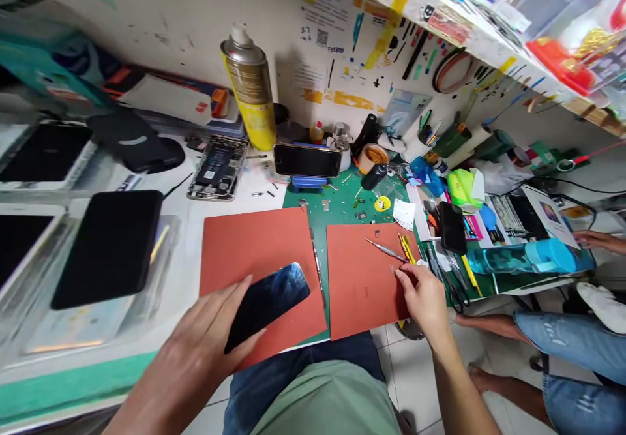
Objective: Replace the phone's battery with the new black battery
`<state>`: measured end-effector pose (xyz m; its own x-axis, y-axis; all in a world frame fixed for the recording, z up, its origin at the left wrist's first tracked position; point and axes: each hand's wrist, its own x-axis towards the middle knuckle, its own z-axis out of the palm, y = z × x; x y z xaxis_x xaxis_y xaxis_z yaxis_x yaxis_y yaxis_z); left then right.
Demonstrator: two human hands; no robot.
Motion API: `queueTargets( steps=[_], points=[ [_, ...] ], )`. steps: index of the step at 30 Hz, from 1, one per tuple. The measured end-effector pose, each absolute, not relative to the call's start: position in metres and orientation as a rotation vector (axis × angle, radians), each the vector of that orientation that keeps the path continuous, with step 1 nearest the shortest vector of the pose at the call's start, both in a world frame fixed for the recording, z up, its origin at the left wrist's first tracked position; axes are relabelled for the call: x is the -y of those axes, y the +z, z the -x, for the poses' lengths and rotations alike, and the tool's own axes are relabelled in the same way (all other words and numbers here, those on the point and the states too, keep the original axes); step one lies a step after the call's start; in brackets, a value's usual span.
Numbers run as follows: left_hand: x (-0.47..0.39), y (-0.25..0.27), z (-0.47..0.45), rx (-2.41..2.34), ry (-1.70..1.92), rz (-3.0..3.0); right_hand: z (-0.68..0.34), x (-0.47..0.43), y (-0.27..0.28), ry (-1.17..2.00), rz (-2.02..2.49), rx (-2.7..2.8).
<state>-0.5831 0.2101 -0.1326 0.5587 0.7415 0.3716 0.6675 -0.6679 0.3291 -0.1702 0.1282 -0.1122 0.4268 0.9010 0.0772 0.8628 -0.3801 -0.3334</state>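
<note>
My left hand (pixel 205 330) is closed around a dark smartphone (pixel 271 301), tilted above the left red mat (pixel 235 242). The phone's glossy face shows a bluish reflection. At the right edge of the other red mat (pixel 362 291), my right hand (pixel 425 298) has thumb and index finger pinched together. Whatever may be between those fingertips is too small to make out. Just beyond them lie metal tweezers (pixel 386 250) and a yellow tool (pixel 407 247). A slim metal pen-like tool (pixel 317 262) rests in the gap between the two mats.
Behind the mats, a phone (pixel 307 161) leans on a blue stand. An opened phone (pixel 218 167) and a spray can (pixel 252 89) stand to its left. A black tablet (pixel 110 246) lies at left. Scissors (pixel 447 278) and a blue bottle (pixel 523 257) are at right, near another person's legs (pixel 562 337).
</note>
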Motion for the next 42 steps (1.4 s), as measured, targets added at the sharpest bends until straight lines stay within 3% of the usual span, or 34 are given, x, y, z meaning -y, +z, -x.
queueTargets(
  steps=[13,17,25,35,42],
  points=[
    [-0.195,-0.086,0.579,-1.328,0.433,-2.584,0.175,-0.13,-0.128,0.251,2.24,1.624],
    [-0.189,-0.085,0.578,-1.343,0.376,-2.694,0.2,-0.144,-0.108,0.447,2.054,1.522],
    [-0.18,-0.102,0.581,-1.344,0.59,-2.826,0.302,-0.206,-0.058,0.985,1.478,1.374],
    [-0.168,-0.117,0.586,-1.325,0.782,-2.87,0.361,-0.232,-0.059,1.205,1.256,1.732],
    [-0.168,-0.117,0.585,-1.34,0.829,-2.906,0.366,-0.233,-0.056,1.177,1.218,1.833]
  ],
)
